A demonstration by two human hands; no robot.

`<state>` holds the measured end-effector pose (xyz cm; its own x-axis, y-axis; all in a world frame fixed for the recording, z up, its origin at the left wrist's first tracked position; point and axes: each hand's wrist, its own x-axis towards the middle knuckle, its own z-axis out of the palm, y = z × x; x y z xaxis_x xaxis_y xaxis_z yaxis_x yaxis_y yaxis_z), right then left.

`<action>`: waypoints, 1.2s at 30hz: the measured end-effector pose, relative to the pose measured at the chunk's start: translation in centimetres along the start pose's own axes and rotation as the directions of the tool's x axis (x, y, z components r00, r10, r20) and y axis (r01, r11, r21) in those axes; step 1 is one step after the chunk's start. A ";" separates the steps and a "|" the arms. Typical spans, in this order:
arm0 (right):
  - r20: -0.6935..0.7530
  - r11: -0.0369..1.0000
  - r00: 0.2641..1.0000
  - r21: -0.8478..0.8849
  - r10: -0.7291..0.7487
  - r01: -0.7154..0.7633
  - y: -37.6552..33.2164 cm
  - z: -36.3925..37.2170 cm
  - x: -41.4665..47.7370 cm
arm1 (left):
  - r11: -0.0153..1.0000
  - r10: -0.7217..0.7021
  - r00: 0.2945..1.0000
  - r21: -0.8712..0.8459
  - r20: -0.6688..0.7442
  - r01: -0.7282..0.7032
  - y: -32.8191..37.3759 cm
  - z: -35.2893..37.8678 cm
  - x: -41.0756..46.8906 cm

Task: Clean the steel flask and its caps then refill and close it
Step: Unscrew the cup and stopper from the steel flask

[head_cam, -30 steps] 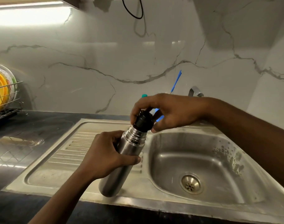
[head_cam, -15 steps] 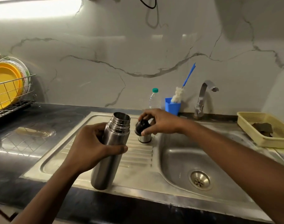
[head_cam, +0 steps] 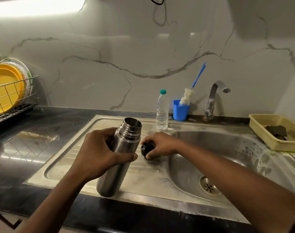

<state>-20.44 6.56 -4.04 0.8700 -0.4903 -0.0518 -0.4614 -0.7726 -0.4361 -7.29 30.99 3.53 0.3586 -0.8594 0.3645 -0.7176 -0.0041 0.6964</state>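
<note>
Flask is leaning uncapped at front edge of drainboard, left hand wrapping its middle. Right hand is pinching cap down just beside it; worth seating it flat, clear of the basin, before releasing.

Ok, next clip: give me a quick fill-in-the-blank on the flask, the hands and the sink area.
The left hand holds the tall steel flask, whose mouth is ____. The small round cap gripped by the right hand is ____. The plastic cup holding the white bottle brush is ____.
Missing: open; black; blue.
</note>
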 end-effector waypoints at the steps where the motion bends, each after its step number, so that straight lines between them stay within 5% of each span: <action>1: -0.002 1.000 1.000 0.006 -0.001 0.001 0.1 0.1 -0.1 | 1.000 0.000 1.000 0.004 0.000 0.000 0.1 0.1 0.1; 7: -0.001 0.999 1.000 0.011 -0.031 0.031 0.7 -0.1 -0.9 | 0.999 0.010 1.000 0.036 -0.001 -0.010 1.0 0.8 0.5; 14: -0.173 0.985 0.985 0.172 0.025 0.005 1.4 -6.1 -7.6 | 0.975 0.101 0.995 0.201 -0.015 -0.096 2.5 3.3 2.0; 27: -0.473 0.950 0.846 0.291 0.245 -0.112 8.0 -9.8 -19.4 | 0.727 0.294 0.935 0.589 0.198 -0.353 5.9 11.4 7.1; 36: -0.512 0.946 0.822 0.312 0.249 -0.092 9.6 -8.6 -21.2 | 0.587 0.338 0.908 0.699 0.246 -0.408 6.3 14.3 7.9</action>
<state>-44.80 6.07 0.63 0.5112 -0.8021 0.3087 -0.4626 -0.5595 -0.6877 -17.51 16.85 2.00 -0.0638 -0.9078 0.4145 -0.9851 -0.0091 -0.1716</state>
